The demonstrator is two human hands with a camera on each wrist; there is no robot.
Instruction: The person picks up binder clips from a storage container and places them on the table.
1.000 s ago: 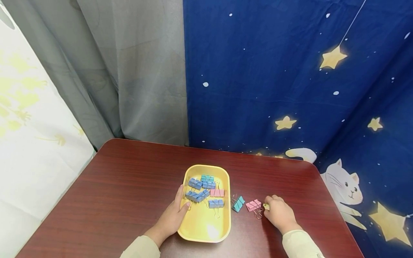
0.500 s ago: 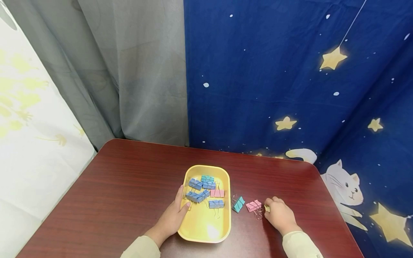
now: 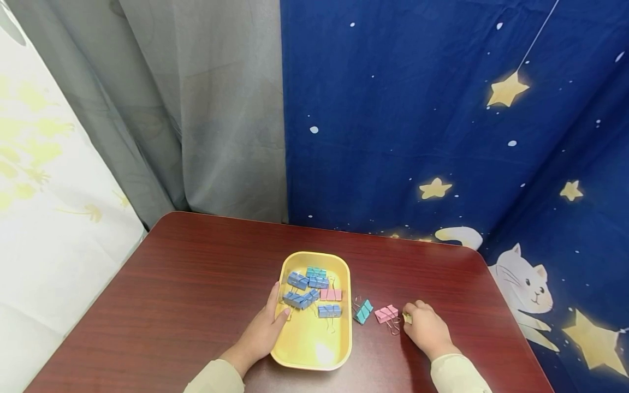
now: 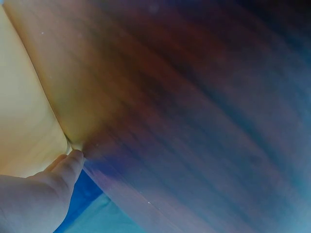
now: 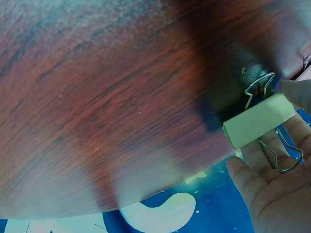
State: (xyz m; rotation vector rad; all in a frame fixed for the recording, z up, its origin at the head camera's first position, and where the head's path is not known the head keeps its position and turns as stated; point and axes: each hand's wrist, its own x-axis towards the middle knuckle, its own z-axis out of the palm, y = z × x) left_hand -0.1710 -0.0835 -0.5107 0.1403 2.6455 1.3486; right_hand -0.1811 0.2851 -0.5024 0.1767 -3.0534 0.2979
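Logging the yellow clip (image 5: 259, 120) pinched in the right hand (image 3: 426, 328), between its fingers; a pink clip (image 3: 386, 313) lies just left of them. Left hand (image 3: 260, 330) grips the tray (image 3: 301, 345). I judge the yellow clip light, stiff, slick; best held across its flat back.

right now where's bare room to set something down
Free: table left of the tray and left hand, or behind the tray, plus its near end. Crowded: the tray's far part, strewn with clips, and right of it: teal clip, pink clip, right hand with yellow clip.
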